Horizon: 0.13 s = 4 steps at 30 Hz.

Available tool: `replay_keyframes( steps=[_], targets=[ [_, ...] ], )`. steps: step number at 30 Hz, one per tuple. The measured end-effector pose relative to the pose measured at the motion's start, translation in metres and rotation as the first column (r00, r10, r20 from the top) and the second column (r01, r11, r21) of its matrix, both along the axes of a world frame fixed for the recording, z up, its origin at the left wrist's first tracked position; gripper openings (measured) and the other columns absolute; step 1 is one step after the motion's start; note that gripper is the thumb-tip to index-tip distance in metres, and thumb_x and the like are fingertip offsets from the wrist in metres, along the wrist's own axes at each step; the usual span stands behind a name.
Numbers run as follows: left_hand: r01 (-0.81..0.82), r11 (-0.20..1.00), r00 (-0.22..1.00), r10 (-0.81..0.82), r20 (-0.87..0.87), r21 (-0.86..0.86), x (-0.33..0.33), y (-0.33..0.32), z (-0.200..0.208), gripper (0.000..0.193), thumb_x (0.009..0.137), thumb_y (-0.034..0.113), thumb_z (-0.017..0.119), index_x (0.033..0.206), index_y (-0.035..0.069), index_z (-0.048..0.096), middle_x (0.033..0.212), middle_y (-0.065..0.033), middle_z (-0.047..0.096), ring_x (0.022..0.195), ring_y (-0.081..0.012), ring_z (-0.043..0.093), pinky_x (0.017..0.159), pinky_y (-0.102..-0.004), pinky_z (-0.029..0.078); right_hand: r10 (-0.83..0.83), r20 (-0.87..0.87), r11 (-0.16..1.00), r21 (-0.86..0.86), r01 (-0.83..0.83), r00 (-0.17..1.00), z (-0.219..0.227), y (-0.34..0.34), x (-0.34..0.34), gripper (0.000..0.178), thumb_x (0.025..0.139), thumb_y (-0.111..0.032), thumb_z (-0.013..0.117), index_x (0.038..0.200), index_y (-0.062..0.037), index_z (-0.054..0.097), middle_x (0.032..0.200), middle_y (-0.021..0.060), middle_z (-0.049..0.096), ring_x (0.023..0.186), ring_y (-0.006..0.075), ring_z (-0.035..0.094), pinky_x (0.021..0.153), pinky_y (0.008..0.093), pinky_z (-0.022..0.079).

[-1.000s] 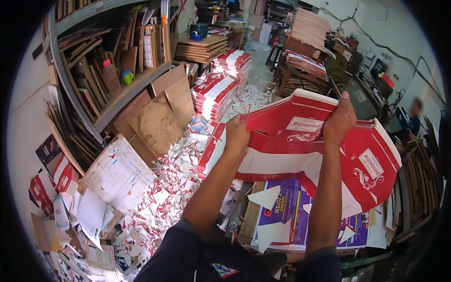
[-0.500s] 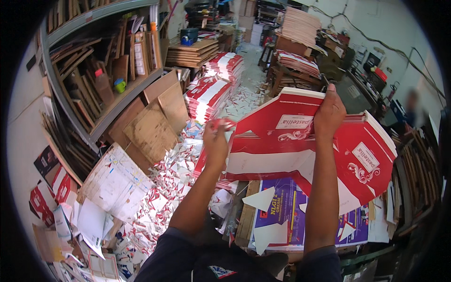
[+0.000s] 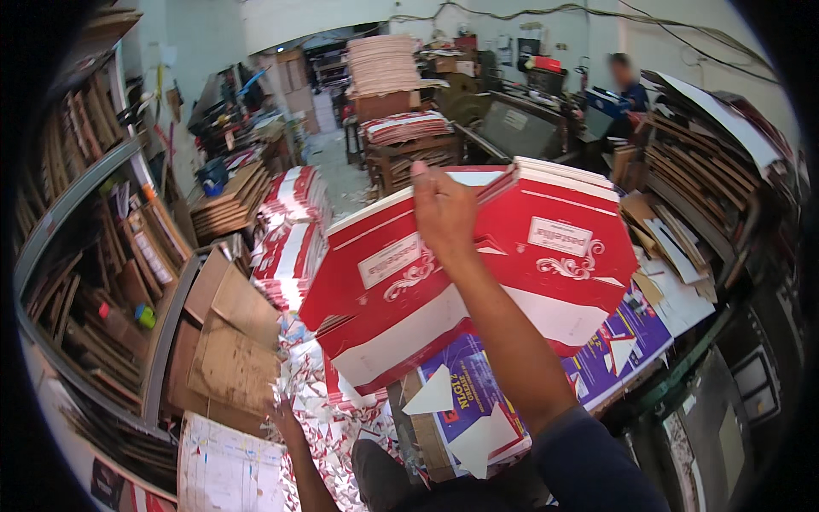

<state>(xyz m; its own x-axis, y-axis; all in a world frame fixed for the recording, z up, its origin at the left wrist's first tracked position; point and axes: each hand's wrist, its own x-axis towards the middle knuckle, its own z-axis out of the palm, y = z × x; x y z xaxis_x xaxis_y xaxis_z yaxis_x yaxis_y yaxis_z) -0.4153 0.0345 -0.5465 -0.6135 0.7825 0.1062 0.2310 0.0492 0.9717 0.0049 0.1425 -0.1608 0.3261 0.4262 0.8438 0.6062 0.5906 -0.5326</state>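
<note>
My right hand (image 3: pixel 445 213) grips the upper edge of a thick stack of red-and-white printed card sheets (image 3: pixel 388 320). The stack is cut with angled corners and bends into two wings, tilted up in front of me. Low on the left, my left hand (image 3: pixel 286 420) hangs over a heap of red and white paper scraps (image 3: pixel 337 448). Its fingers look spread, though a little blurred, and I see nothing in them. Beneath the stack lies a purple printed sheet (image 3: pixel 456 363) with white triangular offcuts (image 3: pixel 482 439) on it.
Piles of red-and-white sheets (image 3: pixel 286 256) stand at the far left, beside wooden boards (image 3: pixel 235 358). A metal shelf (image 3: pixel 162 358) packed with boards runs along the left. At the right are stacked brown boards (image 3: pixel 691 188). A person (image 3: pixel 627 90) is at the back right.
The view has swung right. My left hand has left the stack's left side, where it held red and white scraps, and dropped over the heap without them. My right hand keeps its grip.
</note>
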Motion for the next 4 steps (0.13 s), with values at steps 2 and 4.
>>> replay_keyframes(
  steps=[2, 4],
  targets=[
    [0.282, 0.837, 0.899, -0.402, 0.176, 0.470, 0.058, 0.012, 0.076, 0.094, 0.088, 0.047, 0.069, 0.156, 0.007, 0.016, 0.158, -0.0207, 0.027, 0.140, -0.0359, 0.036, 0.111, -0.0518, 0.032, 0.014, 0.022, 0.999, -0.050, -0.013, 1.000, 0.001, -0.003, -0.003, 0.052, 0.099, -0.048, 0.052, 0.085, 0.0001, 0.066, 0.072, 0.0221, 0.063, 0.066, 0.0298, 0.062, 0.063, 0.0423, 0.046],
    [0.530, 0.702, 0.833, -0.537, -0.134, 0.477, 0.133, 0.006, 0.159, 0.108, 0.079, 0.061, 0.072, 0.157, 0.014, 0.015, 0.161, -0.0144, 0.021, 0.144, -0.0354, 0.032, 0.110, -0.0549, 0.032, 0.023, 0.047, 0.994, -0.105, -0.018, 0.999, 0.009, -0.008, 0.001, 0.056, 0.098, -0.053, 0.051, 0.087, -0.0002, 0.067, 0.074, 0.0243, 0.064, 0.070, 0.0311, 0.067, 0.064, 0.0452, 0.047]
  ],
)
